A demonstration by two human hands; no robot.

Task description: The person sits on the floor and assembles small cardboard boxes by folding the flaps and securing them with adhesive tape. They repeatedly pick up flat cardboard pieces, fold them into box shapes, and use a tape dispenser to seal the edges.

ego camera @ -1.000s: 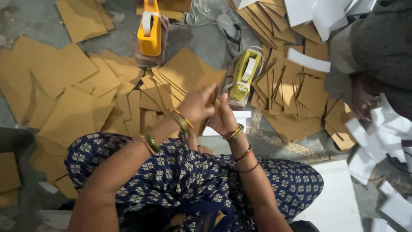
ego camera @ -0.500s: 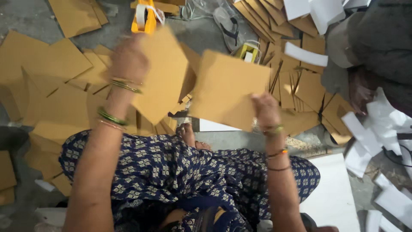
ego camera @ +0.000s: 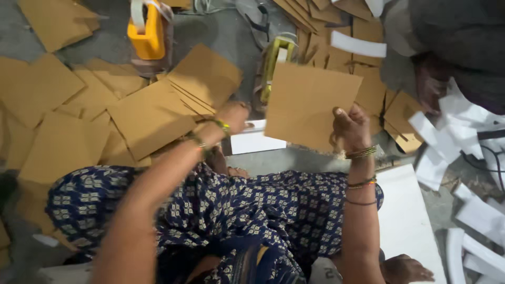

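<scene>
A brown cardboard sheet (ego camera: 307, 105) is held up in the air by the right hand (ego camera: 351, 128). The fingers are closed on the sheet's right edge, with the thumb on the near side, and the sheet is tilted a little. The left hand (ego camera: 231, 115) is laid on the stack of brown sheets (ego camera: 179, 100) on the floor; its fingers are hidden behind the top sheets, so it cannot be told if anything is gripped. Green and gold bangles (ego camera: 223, 125) are worn on the left wrist, and thin bangles (ego camera: 361, 153) are seen on the right wrist. More brown cardboard pieces (ego camera: 58, 142) are spread over the grey floor to the left. A yellow tape holder (ego camera: 150, 31) is stood near the top, well behind the stack. A second tape holder (ego camera: 273, 63), yellow-green, is partly hidden behind the held sheet. A small white box (ego camera: 255, 139) is placed on the floor between the two hands. A blue patterned dress (ego camera: 236, 210) is spread over the knees below. White paper strips (ego camera: 463, 137) are piled at the right, and a big white board (ego camera: 405, 215) is laid beside the right arm.
</scene>
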